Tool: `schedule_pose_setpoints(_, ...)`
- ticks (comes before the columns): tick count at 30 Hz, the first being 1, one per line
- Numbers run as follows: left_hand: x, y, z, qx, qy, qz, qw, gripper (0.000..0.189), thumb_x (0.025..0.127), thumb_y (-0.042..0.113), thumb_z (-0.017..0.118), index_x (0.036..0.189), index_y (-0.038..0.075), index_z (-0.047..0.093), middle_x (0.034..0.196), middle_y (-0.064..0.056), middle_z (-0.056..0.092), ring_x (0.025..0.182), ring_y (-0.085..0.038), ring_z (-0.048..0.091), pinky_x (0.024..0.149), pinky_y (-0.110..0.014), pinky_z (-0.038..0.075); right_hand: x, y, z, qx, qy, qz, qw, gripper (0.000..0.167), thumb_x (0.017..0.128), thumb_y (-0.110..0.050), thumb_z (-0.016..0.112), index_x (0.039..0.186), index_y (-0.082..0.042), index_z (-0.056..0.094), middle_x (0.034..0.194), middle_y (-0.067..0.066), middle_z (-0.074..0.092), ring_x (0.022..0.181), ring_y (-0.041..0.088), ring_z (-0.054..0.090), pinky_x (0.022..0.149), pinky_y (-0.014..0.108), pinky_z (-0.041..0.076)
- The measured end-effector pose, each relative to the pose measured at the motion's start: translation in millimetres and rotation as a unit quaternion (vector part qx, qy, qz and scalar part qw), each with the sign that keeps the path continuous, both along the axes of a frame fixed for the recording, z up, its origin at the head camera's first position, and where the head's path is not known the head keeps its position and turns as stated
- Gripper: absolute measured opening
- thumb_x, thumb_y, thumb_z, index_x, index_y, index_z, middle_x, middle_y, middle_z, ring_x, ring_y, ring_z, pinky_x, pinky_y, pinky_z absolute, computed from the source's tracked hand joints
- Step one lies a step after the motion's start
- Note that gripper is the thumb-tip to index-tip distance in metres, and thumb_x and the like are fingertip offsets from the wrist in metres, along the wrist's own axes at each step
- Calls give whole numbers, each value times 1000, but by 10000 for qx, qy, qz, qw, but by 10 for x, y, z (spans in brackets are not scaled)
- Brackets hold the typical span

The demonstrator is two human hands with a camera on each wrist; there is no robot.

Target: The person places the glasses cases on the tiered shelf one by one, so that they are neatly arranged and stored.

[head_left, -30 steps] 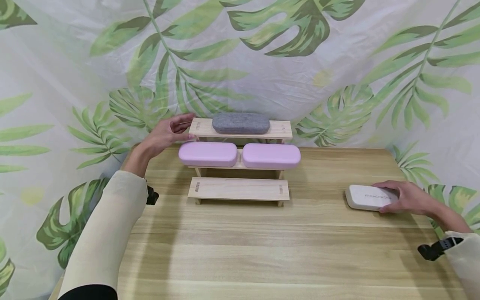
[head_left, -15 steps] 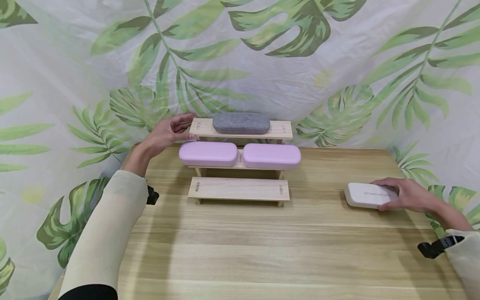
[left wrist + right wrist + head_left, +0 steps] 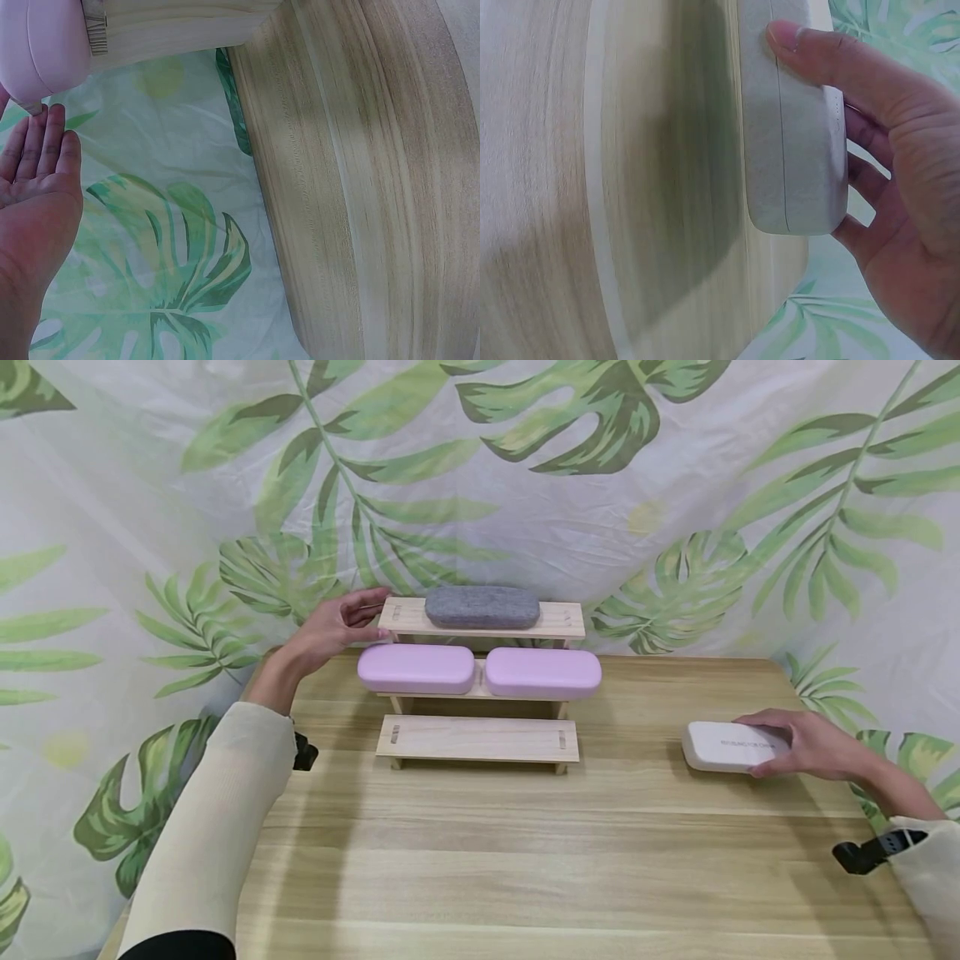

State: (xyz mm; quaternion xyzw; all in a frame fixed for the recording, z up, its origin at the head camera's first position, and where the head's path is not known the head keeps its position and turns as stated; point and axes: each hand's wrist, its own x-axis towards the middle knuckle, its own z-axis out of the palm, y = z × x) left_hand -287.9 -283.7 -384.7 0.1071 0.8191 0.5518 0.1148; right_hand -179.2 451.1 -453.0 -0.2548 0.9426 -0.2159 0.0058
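Note:
In the head view, my left hand point(image 3: 333, 631) holds the left end of the top board of a wooden three-tier stand point(image 3: 476, 740), thumb at its front and forefinger at its back corner. From the left wrist, the fingers point(image 3: 52, 142) look fairly straight, their tips at the wood. A grey fabric glasses case point(image 3: 482, 607) lies on the top tier, and two pink glasses cases point(image 3: 416, 668) sit side by side on the middle one. At the right, my right hand point(image 3: 813, 747) grips a white glasses case point(image 3: 723, 746); its thumb presses the near side, close above the table.
The wood-grain table point(image 3: 525, 852) extends in front of the stand and to its right. A leaf-patterned cloth point(image 3: 570, 527) hangs behind and along the sides. A dark strap with a wrist camera point(image 3: 877, 852) sits on the right sleeve.
My right hand has shifted the white glasses case slightly left and away from me. The left hand and the stand have kept their places.

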Motion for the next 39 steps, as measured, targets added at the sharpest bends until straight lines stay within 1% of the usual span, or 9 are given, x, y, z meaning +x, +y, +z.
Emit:
schedule_pose_setpoints(9,5,0,2,-32,14,-23,10000,78,98,21,80,165,18,40,169,-3,40,157,-23,35,128,-45,34,-34,-130,59,-9,49,186,9998,72,64,-30,104,129,-16,76,116,4,78,91,1,57,74,15,41)
schedule_pose_setpoints(16,16,-1,18,-39,3,-5,10000,78,98,21,80,165,18,41,170,-3,40,157,-23,36,128,-45,35,-50,-225,123,-67,-35,278,9996,71,64,-29,104,128,-17,76,115,1,77,90,1,57,73,17,41)
schedule_pose_setpoints(24,15,6,12,3,-2,-3,10000,77,98,19,79,165,17,40,170,-3,39,157,-24,36,128,-45,35,-48,-355,189,-100,75,449,9989,71,63,-30,104,127,-18,77,114,-2,78,89,2,58,72,17,42)
schedule_pose_setpoints(30,15,4,3,-2,10,-20,10000,78,99,18,78,166,17,39,171,-3,36,157,-24,35,128,-46,35,-67,-452,218,30,230,589,9980,70,62,-34,104,126,-20,78,113,-5,78,89,1,59,72,18,44)
schedule_pose_setpoints(34,6,0,-1,-19,30,2,10000,78,99,18,79,166,16,39,171,-4,37,157,-24,36,128,-46,35,-81,-501,231,109,370,702,9968,71,61,-36,104,125,-21,78,112,-6,78,89,0,59,72,18,44)
schedule_pose_setpoints(39,0,-3,-10,-14,36,5,10000,78,99,18,79,165,15,39,170,-5,38,156,-25,36,128,-47,35,-86,-579,259,104,380,785,9961,71,62,-37,104,126,-21,78,113,-6,78,89,1,59,71,19,45)
